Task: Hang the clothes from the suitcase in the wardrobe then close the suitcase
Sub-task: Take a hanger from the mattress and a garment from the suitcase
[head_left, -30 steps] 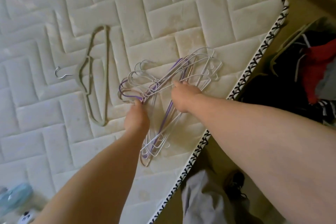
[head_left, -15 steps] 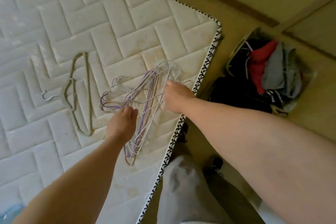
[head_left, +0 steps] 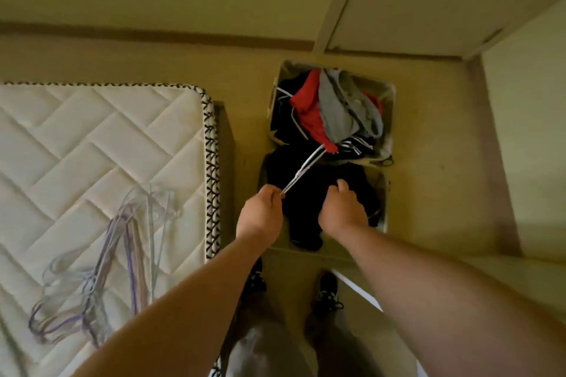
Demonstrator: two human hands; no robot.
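Fingers (head_left: 273, 194) of the left hand (head_left: 260, 213) pinched one end of a thin hanger (head_left: 303, 169). The right hand (head_left: 343, 212) was curled down onto dark cloth, but whether it had closed on a fold could not be told. The mattress (head_left: 92, 144) lay left of the suitcase (head_left: 386, 193), which sat open on the floor with every garment still inside. Its near half held a large black garment (head_left: 301, 217) under both hands. This looked soft and limp, likely to sag and trail, so it was best taken at the collar or shoulders. In the far half of the suitcase lay a grey garment (head_left: 344, 107) over a red garment (head_left: 312, 115), both equally floppy and light. The hanger, slanting above the suitcase's middle, looked stiff, light and springy. It would be steadiest held near its hook.
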